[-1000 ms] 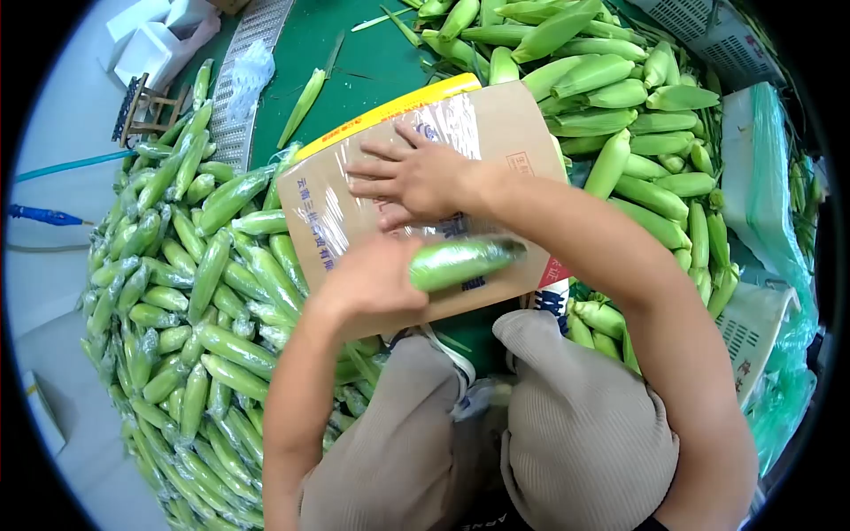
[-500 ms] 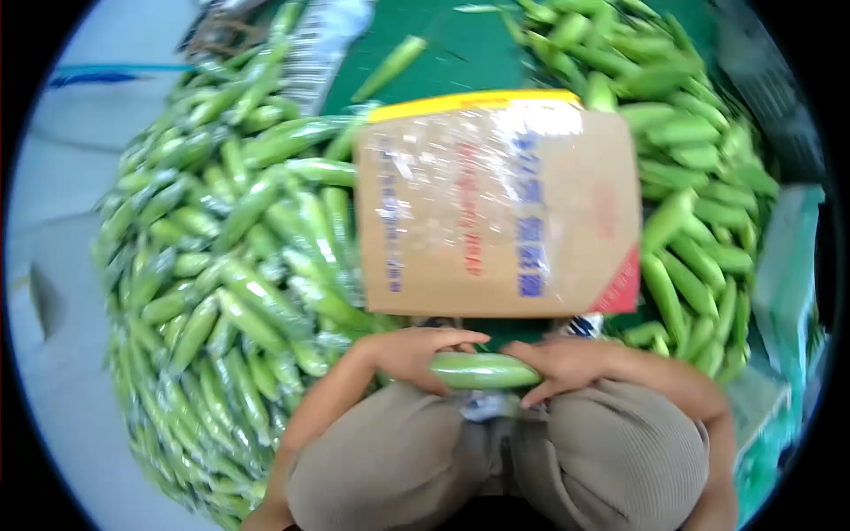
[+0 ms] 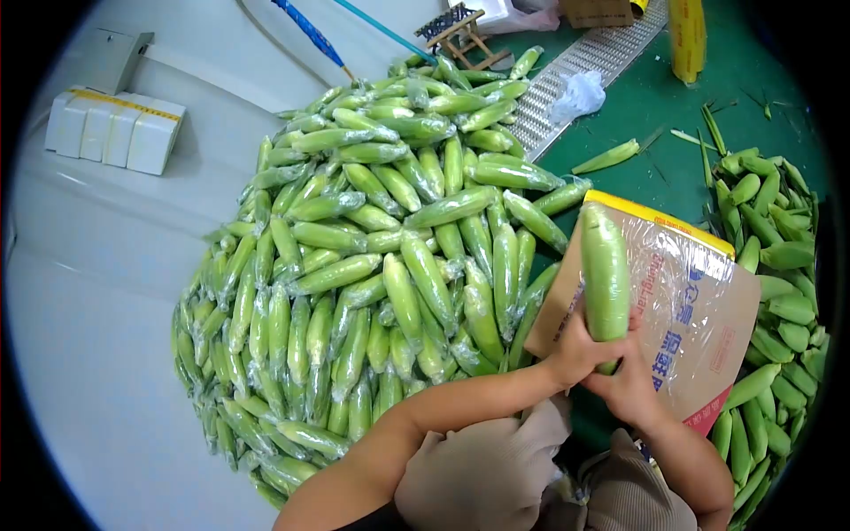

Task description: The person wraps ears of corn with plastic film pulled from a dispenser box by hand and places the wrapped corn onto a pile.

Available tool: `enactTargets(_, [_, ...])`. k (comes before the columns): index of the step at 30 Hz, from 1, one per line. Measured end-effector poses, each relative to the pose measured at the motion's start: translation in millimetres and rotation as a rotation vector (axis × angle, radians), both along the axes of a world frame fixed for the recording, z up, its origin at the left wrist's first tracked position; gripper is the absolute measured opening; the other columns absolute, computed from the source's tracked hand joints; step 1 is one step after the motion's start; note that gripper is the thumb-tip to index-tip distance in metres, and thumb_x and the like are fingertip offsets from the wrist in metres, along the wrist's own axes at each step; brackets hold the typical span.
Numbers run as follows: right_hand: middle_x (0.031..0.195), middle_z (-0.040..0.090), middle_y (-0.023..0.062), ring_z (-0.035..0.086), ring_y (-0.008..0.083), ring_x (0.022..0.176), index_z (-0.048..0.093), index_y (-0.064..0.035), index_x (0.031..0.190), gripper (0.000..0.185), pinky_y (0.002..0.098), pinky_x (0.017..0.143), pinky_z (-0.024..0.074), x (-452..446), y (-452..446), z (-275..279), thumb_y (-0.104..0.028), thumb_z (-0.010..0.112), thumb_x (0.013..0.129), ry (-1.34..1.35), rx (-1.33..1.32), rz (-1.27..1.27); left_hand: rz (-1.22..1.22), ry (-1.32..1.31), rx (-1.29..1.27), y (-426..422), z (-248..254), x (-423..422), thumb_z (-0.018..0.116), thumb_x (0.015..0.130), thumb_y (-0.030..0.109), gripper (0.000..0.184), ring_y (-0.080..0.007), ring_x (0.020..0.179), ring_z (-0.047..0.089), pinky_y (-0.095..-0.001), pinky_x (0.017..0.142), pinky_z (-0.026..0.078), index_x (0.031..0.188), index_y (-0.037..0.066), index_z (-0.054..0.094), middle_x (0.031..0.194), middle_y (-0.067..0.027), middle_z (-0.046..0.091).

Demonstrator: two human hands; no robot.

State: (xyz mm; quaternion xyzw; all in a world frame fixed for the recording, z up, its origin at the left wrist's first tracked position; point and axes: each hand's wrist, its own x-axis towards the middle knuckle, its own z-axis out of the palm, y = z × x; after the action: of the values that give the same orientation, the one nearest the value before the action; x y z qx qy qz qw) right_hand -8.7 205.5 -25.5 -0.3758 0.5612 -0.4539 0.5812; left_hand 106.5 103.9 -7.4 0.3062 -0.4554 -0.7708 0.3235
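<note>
An ear of corn in green husk (image 3: 606, 274), wrapped in clear film, stands nearly upright in front of me. My left hand (image 3: 580, 352) is closed round its lower end. My right hand (image 3: 627, 376) is closed on the same end, touching the left one. Behind the ear lies a brown cardboard piece (image 3: 682, 305) with film over its printed surface and a yellow film roll (image 3: 660, 219) along its far edge. The ear hides part of the cardboard.
A large heap of film-wrapped corn (image 3: 381, 265) fills the left and middle. Unwrapped corn (image 3: 788, 310) is piled at the right. A metal grating (image 3: 575, 80) crosses the green floor (image 3: 655, 115). White foam boxes (image 3: 115, 131) are far left.
The ear has gone from lying level between my hands, low over my knees, to nearly upright, with both hands together at its lower end. The view has swung left over the wrapped heap.
</note>
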Motion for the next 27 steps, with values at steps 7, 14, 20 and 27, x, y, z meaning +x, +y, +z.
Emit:
enactTargets(7, [0.126, 0.066, 0.0176, 0.063, 0.036, 0.119, 0.064, -0.0033, 0.131, 0.049, 0.0454, 0.104, 0.0506, -99, 83, -17, -0.009, 0.081, 0.085, 0.665, -0.177, -0.202, 0.51, -0.185, -0.44, -326, 104, 159, 0.07, 0.087, 0.004, 0.037, -0.0223, 0.105, 0.069, -0.0392, 0.099, 0.055, 0.123, 0.001, 0.062, 0.116, -0.0112, 0.068])
enactTargets(14, [0.12, 0.064, 0.0175, 0.06, 0.0352, 0.116, 0.064, -0.002, 0.125, 0.04, 0.0438, 0.103, 0.0477, -240, 232, -133, -0.016, 0.077, 0.089, 1.211, 0.258, -1.053, 0.739, -0.888, -1.04, -336, 27, 168, 0.053, 0.099, 0.01, 0.022, -0.0216, 0.104, 0.066, -0.0365, 0.098, 0.051, 0.112, 0.0, 0.067, 0.113, -0.0097, 0.07])
enactTargets(20, [0.133, 0.063, 0.0322, 0.064, 0.048, 0.118, 0.046, 0.0058, 0.144, 0.094, 0.0497, 0.103, 0.0511, -266, 225, -161, -0.054, 0.085, 0.082, 0.849, 0.997, -0.769, -0.503, -0.626, -1.512, -36, -49, 4, 0.079, 0.083, 0.029, 0.05, -0.0397, 0.129, 0.057, -0.0533, 0.113, 0.041, 0.128, 0.01, 0.07, 0.135, -0.0162, 0.065])
enactTargets(27, [0.137, 0.058, 0.0209, 0.059, 0.0342, 0.125, 0.03, 0.003, 0.153, 0.088, 0.0425, 0.107, 0.0492, -211, 205, -209, -0.023, 0.081, 0.087, 0.555, 0.324, -1.673, -0.624, -0.781, -1.52, -8, -67, 5, 0.078, 0.085, 0.041, 0.062, -0.0389, 0.15, 0.039, -0.0625, 0.123, 0.024, 0.142, 0.019, 0.064, 0.158, -0.0128, 0.049])
